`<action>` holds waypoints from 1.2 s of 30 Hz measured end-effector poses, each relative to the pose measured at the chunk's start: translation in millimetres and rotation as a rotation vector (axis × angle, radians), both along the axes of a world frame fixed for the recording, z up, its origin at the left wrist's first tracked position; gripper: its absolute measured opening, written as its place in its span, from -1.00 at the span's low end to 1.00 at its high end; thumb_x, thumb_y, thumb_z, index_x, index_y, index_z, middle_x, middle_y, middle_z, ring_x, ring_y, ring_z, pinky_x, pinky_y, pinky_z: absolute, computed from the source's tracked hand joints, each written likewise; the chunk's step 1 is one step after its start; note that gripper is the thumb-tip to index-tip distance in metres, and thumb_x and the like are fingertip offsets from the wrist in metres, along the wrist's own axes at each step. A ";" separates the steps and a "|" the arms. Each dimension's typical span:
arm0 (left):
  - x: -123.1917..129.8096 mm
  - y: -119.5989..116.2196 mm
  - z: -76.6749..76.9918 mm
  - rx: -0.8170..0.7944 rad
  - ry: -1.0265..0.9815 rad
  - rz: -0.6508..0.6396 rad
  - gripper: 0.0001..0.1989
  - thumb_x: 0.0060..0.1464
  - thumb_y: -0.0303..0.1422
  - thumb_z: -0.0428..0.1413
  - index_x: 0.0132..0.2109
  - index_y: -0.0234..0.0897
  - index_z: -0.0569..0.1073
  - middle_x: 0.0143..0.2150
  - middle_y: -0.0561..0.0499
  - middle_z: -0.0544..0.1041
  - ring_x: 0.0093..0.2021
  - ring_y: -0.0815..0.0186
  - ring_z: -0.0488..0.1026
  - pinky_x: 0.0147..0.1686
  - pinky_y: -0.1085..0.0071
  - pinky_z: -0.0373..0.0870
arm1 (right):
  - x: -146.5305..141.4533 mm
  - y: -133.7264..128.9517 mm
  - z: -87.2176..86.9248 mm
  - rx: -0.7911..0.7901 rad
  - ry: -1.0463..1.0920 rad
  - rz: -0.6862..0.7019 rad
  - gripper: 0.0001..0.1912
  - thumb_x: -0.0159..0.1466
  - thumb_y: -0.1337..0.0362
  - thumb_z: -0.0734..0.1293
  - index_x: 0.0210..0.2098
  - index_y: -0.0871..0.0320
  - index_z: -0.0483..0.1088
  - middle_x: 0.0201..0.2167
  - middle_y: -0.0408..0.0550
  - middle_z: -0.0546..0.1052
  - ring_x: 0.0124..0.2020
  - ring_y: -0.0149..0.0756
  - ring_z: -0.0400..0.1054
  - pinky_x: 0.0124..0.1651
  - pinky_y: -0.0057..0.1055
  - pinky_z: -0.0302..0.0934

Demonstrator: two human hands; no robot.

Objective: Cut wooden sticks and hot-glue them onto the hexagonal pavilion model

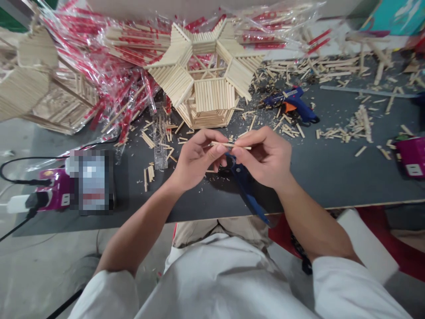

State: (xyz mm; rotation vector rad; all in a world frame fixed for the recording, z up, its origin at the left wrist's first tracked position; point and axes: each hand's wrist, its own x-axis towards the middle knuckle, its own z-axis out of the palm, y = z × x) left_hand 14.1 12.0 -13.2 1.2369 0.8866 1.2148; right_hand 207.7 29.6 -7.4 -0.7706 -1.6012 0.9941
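Note:
My left hand [197,159] and my right hand [265,155] pinch a thin wooden stick [230,145] between thumbs and fingertips, above the dark table [206,195]. Blue-handled cutters [247,186] run from under my right hand towards the table's front edge; their jaws are hidden behind my fingers. Whether my right hand grips them, I cannot tell. Beyond my hands stands a hexagonal pavilion model [206,75] built of pale wooden sticks. A clear ruler [161,139] lies left of my left hand among loose stick pieces.
A blue hot glue gun [292,104] lies right of the model among wood offcuts. Plastic bags of red-wrapped chopsticks [83,66] are heaped at the back left, beside a larger stick panel. Purple power strips [53,190] sit at both table sides, with a pixelated object [93,181] nearby.

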 end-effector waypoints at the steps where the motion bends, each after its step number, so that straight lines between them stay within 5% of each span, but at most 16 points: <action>1: 1.0 1.1 0.9 -0.086 -0.088 -0.059 -0.70 0.27 -0.08 0.31 -0.06 -0.18 0.53 -0.39 0.10 0.55 -0.48 0.41 0.49 -0.55 0.53 0.40 | -1.1 0.8 -2.3 0.038 -0.013 -0.031 -0.91 0.35 0.23 0.52 -0.19 0.01 0.54 -0.28 -0.11 0.65 -0.37 -0.32 0.53 -0.39 -0.37 0.36; 5: 3.8 5.0 -2.4 -0.221 -0.214 -0.056 -0.68 0.20 -0.09 0.37 -0.08 -0.21 0.59 -0.39 0.10 0.53 -0.49 0.46 0.45 -0.58 0.58 0.38 | -2.8 3.4 -5.9 0.052 -0.109 -0.119 -0.93 0.34 0.26 0.52 -0.20 0.04 0.56 -0.29 -0.11 0.67 -0.37 -0.32 0.53 -0.32 -0.35 0.38; 16: 1.1 12.1 -13.6 -0.041 0.115 0.110 -0.62 0.27 -0.02 0.28 -0.10 -0.29 0.61 -0.42 0.05 0.54 -0.50 0.45 0.46 -0.54 0.57 0.38 | -2.3 8.2 -5.0 -0.292 -0.177 0.002 -0.71 0.33 0.00 0.52 -0.26 0.09 0.53 -0.43 -0.13 0.65 -0.50 -0.33 0.48 -0.40 -0.36 0.33; 21: 11.9 10.8 -14.9 -0.104 0.085 0.057 -0.59 0.32 0.00 0.22 0.04 -0.25 0.59 -0.32 0.03 0.57 -0.46 0.41 0.49 -0.48 0.51 0.46 | -1.5 12.6 -4.3 -0.177 -0.203 -0.141 -0.68 0.29 -0.03 0.55 -0.33 0.08 0.55 -0.37 -0.10 0.60 -0.37 -0.30 0.44 -0.32 -0.34 0.26; 27: 15.9 17.0 -2.8 -0.115 0.007 0.061 -0.56 0.25 0.05 0.27 -0.11 -0.29 0.63 -0.17 -0.04 0.62 -0.27 0.36 0.54 -0.37 0.50 0.53 | 2.1 19.9 -3.0 -0.285 -0.260 -0.055 -0.54 0.20 -0.14 0.57 -0.46 0.10 0.48 -0.53 -0.17 0.48 -0.50 -0.34 0.25 -0.41 -0.33 0.12; 30: 13.3 20.3 8.2 -0.163 -0.024 0.058 -0.55 0.23 0.05 0.28 -0.15 -0.31 0.59 -0.22 -0.05 0.64 -0.34 0.36 0.58 -0.44 0.51 0.53 | 18.0 29.9 16.3 -0.287 -0.360 -0.072 -0.58 0.15 -0.10 0.62 -0.39 0.11 0.56 -0.49 -0.13 0.55 -0.47 -0.31 0.33 -0.39 -0.32 0.16; 36: 27.2 30.9 26.2 -0.394 -0.148 -0.054 -0.68 0.25 -0.18 0.34 -0.07 -0.39 0.58 -0.30 -0.05 0.67 -0.48 0.44 0.59 -0.45 0.55 0.58 | 37.2 63.1 85.4 0.005 -0.376 -0.308 -0.69 0.34 0.01 0.50 -0.37 0.09 0.54 -0.50 -0.11 0.52 -0.50 -0.31 0.30 -0.41 -0.28 0.15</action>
